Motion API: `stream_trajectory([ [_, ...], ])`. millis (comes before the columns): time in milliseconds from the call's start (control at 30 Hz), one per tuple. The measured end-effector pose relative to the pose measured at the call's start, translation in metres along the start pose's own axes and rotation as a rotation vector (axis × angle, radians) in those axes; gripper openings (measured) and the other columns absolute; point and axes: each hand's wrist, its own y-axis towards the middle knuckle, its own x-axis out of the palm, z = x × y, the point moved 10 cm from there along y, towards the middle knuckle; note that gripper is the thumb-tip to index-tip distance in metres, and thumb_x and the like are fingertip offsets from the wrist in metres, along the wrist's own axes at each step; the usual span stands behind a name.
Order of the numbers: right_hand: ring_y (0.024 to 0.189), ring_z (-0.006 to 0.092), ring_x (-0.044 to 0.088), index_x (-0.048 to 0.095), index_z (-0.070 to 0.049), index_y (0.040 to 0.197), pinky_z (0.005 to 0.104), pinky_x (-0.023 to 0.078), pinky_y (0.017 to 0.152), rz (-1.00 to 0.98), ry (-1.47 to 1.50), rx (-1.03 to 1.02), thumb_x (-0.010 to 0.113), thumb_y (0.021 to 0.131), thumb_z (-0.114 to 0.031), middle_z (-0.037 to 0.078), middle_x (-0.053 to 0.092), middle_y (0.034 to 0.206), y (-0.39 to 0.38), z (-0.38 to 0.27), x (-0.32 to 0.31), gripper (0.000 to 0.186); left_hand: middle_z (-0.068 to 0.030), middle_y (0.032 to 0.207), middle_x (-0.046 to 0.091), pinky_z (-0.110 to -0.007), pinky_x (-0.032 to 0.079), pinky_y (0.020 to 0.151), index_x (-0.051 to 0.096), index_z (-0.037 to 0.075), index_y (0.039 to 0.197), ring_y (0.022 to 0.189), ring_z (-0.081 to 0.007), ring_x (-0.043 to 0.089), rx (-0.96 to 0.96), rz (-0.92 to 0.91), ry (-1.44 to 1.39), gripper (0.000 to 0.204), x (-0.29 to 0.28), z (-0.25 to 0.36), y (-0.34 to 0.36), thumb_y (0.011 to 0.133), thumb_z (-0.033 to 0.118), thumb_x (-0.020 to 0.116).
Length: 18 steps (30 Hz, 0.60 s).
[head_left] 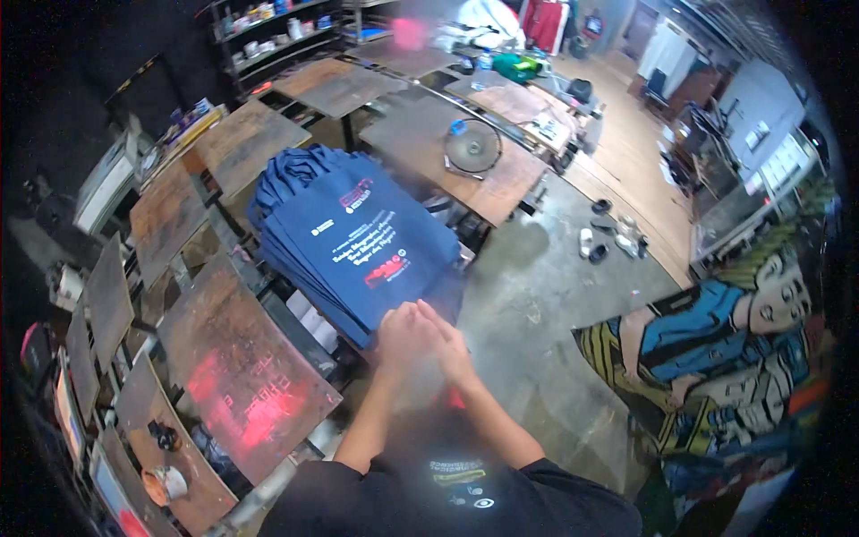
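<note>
From where I stand, the biggest thing is the grey concrete floor point(528, 286), spreading through the middle and right of the frame. Along the left side and across the top I count at least ten flat, stained boards point(224, 313) on a metal framework; some overlap or fade into the dark, so the exact number escapes me. One shelf unit point(277, 55) stands at the upper left, loaded with more small containers than I can count. One large painted panel point(716, 331) fills the right side, with cartoon figures in blue, yellow and black.

In the centre of the frame lies one pile of navy blue fabric pieces point(304, 255), many layers deep, too tightly stacked to number. The top piece lies face up, printed in red and white, and the far end of the pile is bunched into folds. Above and right of it, one round, dark-rimmed object point(474, 146) rests on a board.

Two bare forearms rise from the bottom of the frame and slant inward. The left hand point(403, 333) and right hand point(446, 340) come together at the pile's near edge, fingertips meeting in a peak. Blur covers them, so I cannot tell whether they grip any fabric.
</note>
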Motion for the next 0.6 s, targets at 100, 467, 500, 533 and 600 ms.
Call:
stream_trajectory([
  [100,0.118,0.0173,0.059,0.055,-0.001,0.137,0.0304,0.043,0.101,-0.065,-0.006,-0.015,0.050,0.102,-0.028,0.014,0.064,0.131,0.048,0.013,-0.018,0.045,-0.0116,0.070,0.065,-0.033,0.048,0.063,0.064,0.001,0.085,0.066,-0.0227,0.063,-0.061,0.040,0.087,0.008,0.011,-0.010,0.027,0.088,0.009,0.064],
  [467,0.102,0.0230,0.063,0.068,0.000,0.111,0.0348,0.049,0.092,-0.109,-0.390,-0.196,0.068,0.090,-0.020,0.012,0.070,0.110,0.185,-0.029,-0.094,0.029,-0.0105,0.104,0.066,-0.044,0.042,0.098,0.066,0.007,0.106,0.109,-0.0320,0.056,-0.222,0.442,0.519,0.030,-0.017,-0.047,0.074,0.077,0.012,0.072],
  [500,0.104,0.0293,0.063,0.069,-0.001,0.109,0.0386,0.048,0.094,-0.055,-0.592,-0.418,0.071,0.087,-0.021,0.015,0.069,0.110,0.187,-0.050,-0.096,0.030,-0.0103,0.106,0.065,-0.044,0.041,0.098,0.066,0.007,0.106,0.111,-0.0321,0.055,-0.238,0.522,0.562,0.031,-0.026,-0.046,0.066,0.076,0.012,0.072],
  [533,0.110,0.0345,0.056,0.068,-0.003,0.106,0.0425,0.043,0.098,-0.032,-0.628,-0.423,0.072,0.084,-0.021,0.015,0.066,0.112,0.195,-0.048,-0.100,0.028,-0.0102,0.108,0.065,-0.044,0.041,0.099,0.066,0.008,0.106,0.113,-0.0322,0.054,-0.252,0.600,0.604,0.031,-0.034,-0.043,0.058,0.076,0.013,0.073],
  [600,0.110,0.0343,0.054,0.068,-0.004,0.105,0.0433,0.044,0.096,-0.095,-0.703,-0.367,0.072,0.084,-0.021,0.014,0.065,0.111,0.216,-0.043,-0.103,0.028,-0.0102,0.112,0.064,-0.045,0.041,0.098,0.065,0.009,0.108,0.116,-0.0326,0.052,-0.323,0.681,0.676,0.033,-0.043,-0.038,0.039,0.076,0.014,0.073],
])
